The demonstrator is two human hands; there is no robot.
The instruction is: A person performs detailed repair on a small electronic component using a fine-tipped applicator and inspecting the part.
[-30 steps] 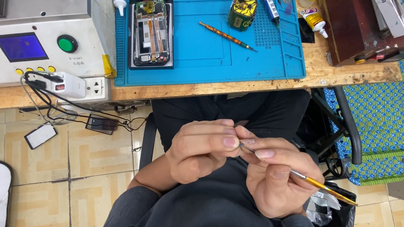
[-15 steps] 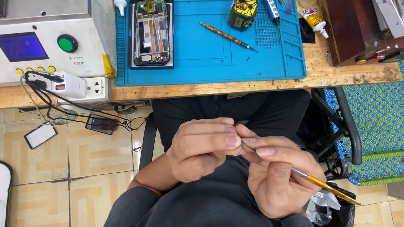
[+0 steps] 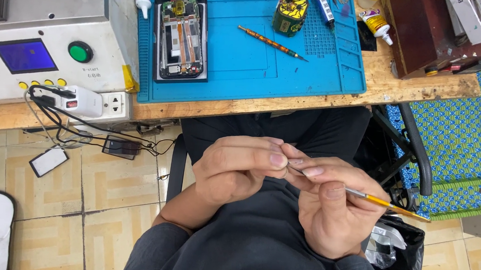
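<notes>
1. The left hand is held over the lap, below the edge of the wooden bench, with its fingers curled together and the fingertips pressed against those of the right hand.
2. The right hand is closed around a thin brush with a yellow handle; the handle is seen sticking out to the right, past the thumb, over a black bag.
3. The brush's tip is hidden where the fingertips of both hands meet, so whatever is pinched there cannot be made out.
4. A blue work mat is laid on the bench above the hands.
5. An opened phone is placed on the mat's left part, with its inner parts showing.
6. An orange screwdriver is laid at a slant near the mat's middle, well apart from both hands.
7. A small yellow-and-black bottle is set at the mat's upper edge.
8. A grey machine with a blue screen and a green button is seen to the left of the mat.
</notes>
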